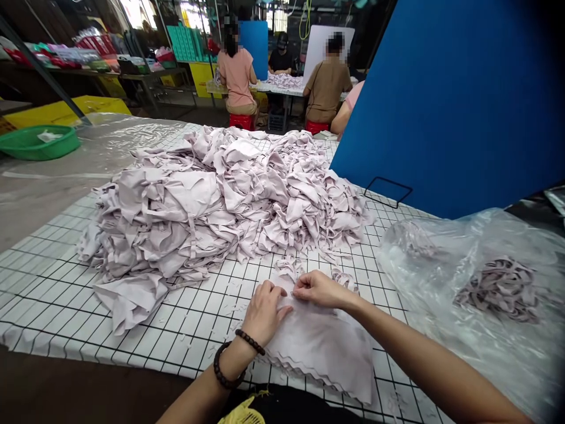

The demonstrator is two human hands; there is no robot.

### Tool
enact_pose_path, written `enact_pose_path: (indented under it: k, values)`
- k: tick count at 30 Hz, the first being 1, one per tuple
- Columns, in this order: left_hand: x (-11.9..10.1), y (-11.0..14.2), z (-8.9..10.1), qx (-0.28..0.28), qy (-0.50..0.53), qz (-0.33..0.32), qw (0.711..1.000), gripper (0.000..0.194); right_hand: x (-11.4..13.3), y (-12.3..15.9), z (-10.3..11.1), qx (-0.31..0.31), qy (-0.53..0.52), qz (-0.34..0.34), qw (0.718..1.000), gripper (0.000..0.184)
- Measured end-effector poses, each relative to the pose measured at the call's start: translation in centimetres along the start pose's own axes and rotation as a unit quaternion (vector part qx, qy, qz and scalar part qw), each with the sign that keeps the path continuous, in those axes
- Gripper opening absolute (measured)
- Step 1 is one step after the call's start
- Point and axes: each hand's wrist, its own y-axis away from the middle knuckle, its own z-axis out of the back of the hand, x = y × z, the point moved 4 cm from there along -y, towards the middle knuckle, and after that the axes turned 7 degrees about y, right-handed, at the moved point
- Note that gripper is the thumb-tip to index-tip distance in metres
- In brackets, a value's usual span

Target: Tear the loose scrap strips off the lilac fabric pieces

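A stack of pale lilac-grey fabric pieces (326, 356) with wavy lower edges lies flat on the table in front of me. My left hand (263, 312) rests on its upper left part, thumb and forefinger apart. Across from it, my right hand (318, 290) pinches the cloth near the top edge, thumb pressed to the fingertips. Just beyond the hands are narrow curled straps (289, 269) of the same colour. Whatever detail sits between the right fingertips is too small to make out.
A large heap of similar fabric pieces (229, 200) covers the table's middle. To the right lie a clear plastic bag (424, 294) with bundled straps (503, 288) and a tall blue board (450, 100). A green basket (39, 144) stands far left. Several people sit behind.
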Motion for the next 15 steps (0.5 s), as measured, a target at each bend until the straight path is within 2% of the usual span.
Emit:
enact_pose_path:
  k: [5,15]
  values:
    - [0.3,-0.4,-0.4,0.001,-0.036,0.008,0.999,0.015,1.1,0.1,-1.4,-0.066,0.046,0.006,0.997,0.020]
    - [1.1,-0.8,-0.6,0.000,-0.017,0.012,1.000,0.016,2.8,0.6,-1.1,-0.068,0.141,0.073,0.985,0.017]
